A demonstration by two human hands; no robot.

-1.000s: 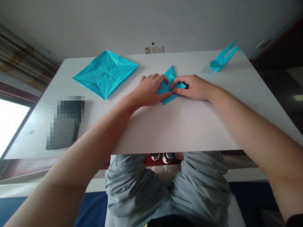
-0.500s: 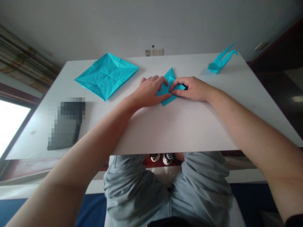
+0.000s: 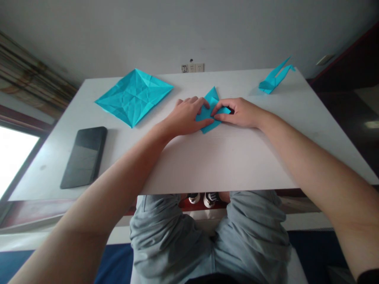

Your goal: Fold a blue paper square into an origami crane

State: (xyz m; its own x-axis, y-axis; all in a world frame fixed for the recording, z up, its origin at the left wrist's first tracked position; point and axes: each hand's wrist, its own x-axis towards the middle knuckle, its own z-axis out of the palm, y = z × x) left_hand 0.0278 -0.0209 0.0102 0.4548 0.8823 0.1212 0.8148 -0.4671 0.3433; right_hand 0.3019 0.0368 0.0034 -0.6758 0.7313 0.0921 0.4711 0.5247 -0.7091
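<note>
Turquoise paper (image 3: pixel 204 114), one folded piece, lies on the table (image 3: pixel 195 165), pressed by the spread left hand (image 3: pixel 186 116) and pinched by the right hand (image 3: pixel 238 112); little has shifted this past second, suggesting careful work on one crease. Around are one creased sheet (image 3: pixel 134 96), one paper crane (image 3: pixel 270 84), one black device (image 3: pixel 84 156).

no legible text, no readable labels, numbers or signs
</note>
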